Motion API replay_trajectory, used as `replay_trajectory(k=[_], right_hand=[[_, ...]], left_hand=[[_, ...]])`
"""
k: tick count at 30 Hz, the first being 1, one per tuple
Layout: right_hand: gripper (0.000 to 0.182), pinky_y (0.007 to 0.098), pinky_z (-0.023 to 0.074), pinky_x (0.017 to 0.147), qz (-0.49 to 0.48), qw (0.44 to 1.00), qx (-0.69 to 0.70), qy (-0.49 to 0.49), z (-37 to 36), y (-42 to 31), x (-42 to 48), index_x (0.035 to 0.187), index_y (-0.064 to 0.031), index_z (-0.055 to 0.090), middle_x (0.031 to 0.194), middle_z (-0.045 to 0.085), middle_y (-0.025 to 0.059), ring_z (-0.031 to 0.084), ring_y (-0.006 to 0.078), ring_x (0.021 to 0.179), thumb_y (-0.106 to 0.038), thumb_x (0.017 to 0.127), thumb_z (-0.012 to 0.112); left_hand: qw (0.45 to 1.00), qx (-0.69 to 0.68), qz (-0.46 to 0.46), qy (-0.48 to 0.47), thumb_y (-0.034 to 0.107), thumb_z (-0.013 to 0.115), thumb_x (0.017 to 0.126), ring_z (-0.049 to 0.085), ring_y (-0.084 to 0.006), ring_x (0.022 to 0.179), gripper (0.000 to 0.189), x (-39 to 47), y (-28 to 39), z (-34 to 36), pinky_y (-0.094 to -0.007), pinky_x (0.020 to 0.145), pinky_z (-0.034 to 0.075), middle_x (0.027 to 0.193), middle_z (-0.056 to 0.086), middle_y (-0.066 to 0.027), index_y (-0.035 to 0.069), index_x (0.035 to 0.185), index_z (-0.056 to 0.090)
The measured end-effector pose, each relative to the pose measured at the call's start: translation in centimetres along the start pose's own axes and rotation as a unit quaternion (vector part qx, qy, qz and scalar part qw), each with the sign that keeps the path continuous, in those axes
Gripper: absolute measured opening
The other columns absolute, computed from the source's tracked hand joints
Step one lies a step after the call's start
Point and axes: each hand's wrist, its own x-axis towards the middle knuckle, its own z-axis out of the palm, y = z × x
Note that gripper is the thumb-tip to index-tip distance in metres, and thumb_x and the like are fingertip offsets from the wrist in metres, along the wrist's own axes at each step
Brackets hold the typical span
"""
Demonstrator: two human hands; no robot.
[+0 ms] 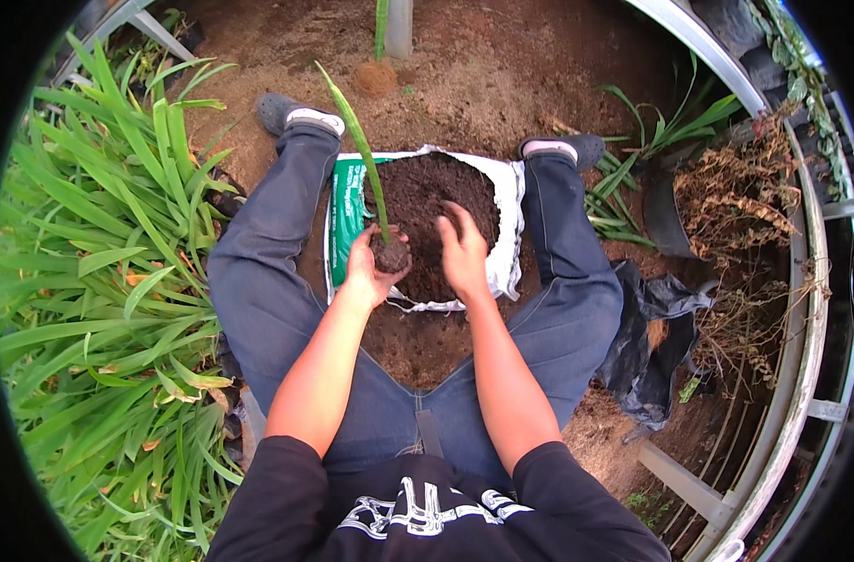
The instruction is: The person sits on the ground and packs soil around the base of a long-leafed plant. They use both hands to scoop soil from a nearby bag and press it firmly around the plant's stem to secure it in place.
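My left hand (pixel 364 270) cups a round clump of soil and roots (pixel 390 255) from below and the side. Out of that clump rises one long, pointed green leaf (pixel 362 144), like that of a sansevieria, leaning to the upper left. My right hand (pixel 463 254) is over the dark soil (pixel 441 186), fingers apart and holding nothing; whether its fingertips touch the soil I cannot tell. The soil fills a white and green plastic sack (pixel 509 211), which lies between my legs with its upper side cut open and bears printed writing.
A second root ball (pixel 376 77) with an upright leaf stands ahead beside a grey post (pixel 399 28). Dense strap-leaved plants (pixel 118 281) crowd the left. On the right are a black plastic bag (pixel 645 337), a pot of dried plants (pixel 669 218) and a curved metal rail (pixel 810 337).
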Motion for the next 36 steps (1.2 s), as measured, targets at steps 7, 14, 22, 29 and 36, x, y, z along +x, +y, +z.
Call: replay_trajectory(k=[7, 14, 22, 29, 36], right_hand=[[0.069, 0.0544, 0.0313, 0.115, -0.027, 0.899, -0.410, -0.154, 0.3, 2.6, -1.8, 0.137, -0.0128, 0.054, 0.155, 0.033, 0.0219, 0.028, 0.0429, 0.144, -0.017, 0.074, 0.081], [0.079, 0.0485, 0.0373, 0.114, -0.107, 0.885, -0.406, -0.200, 4.9, 2.0, -1.3, 0.146, -0.0116, 0.042, 0.155, 0.033, 0.0217, 0.034, 0.0407, 0.142, -0.015, 0.076, 0.080], [0.044, 0.0439, 0.0526, 0.095, -0.159, 0.836, -0.487, -0.195, 5.8, 3.3, 1.0, 0.122, -0.0097, 0.063, 0.119, 0.061, 0.0157, 0.056, 0.0377, 0.114, -0.003, 0.079, 0.069], [0.035, 0.0469, 0.0536, 0.092, -0.112, 0.847, -0.478, -0.204, 4.9, 2.8, 2.9, 0.114, -0.0067, 0.067, 0.112, 0.066, 0.0180, 0.062, 0.0399, 0.107, -0.002, 0.079, 0.069], [0.047, 0.0389, 0.0536, 0.090, 0.120, 0.960, -0.192, -0.165, -0.8, -0.5, 6.7, 0.121, -0.0009, 0.065, 0.108, 0.071, 0.0178, 0.068, 0.0299, 0.100, -0.018, 0.080, 0.081]], left_hand=[[0.997, -0.071, -0.021, 0.001, 0.032, 0.047, 0.099, 0.065, -0.0222, 0.086, 0.028, -0.2, 1.3, -0.8, -0.0421, 0.082, 0.053, 0.091, 0.068, -0.0084, 0.008, 0.099, 0.063], [0.996, -0.083, 0.028, 0.014, 0.036, 0.047, 0.098, 0.066, -0.0216, 0.088, 0.028, -0.7, 2.6, -1.7, -0.0440, 0.083, 0.052, 0.092, 0.070, -0.0069, 0.012, 0.100, 0.062], [0.994, -0.107, 0.026, 0.019, 0.037, 0.049, 0.099, 0.066, -0.0224, 0.086, 0.025, 0.0, 2.7, -2.4, -0.0463, 0.083, 0.051, 0.092, 0.070, -0.0072, 0.015, 0.102, 0.059], [0.993, -0.103, 0.033, 0.038, 0.038, 0.053, 0.098, 0.066, -0.0232, 0.086, 0.024, -0.6, 2.9, -2.2, -0.0477, 0.083, 0.051, 0.092, 0.069, -0.0078, 0.016, 0.104, 0.057], [0.995, -0.085, 0.031, 0.047, 0.037, 0.051, 0.099, 0.065, -0.0212, 0.075, 0.023, -1.0, 2.6, -1.1, -0.0437, 0.076, 0.054, 0.086, 0.069, -0.0067, 0.015, 0.098, 0.059]])
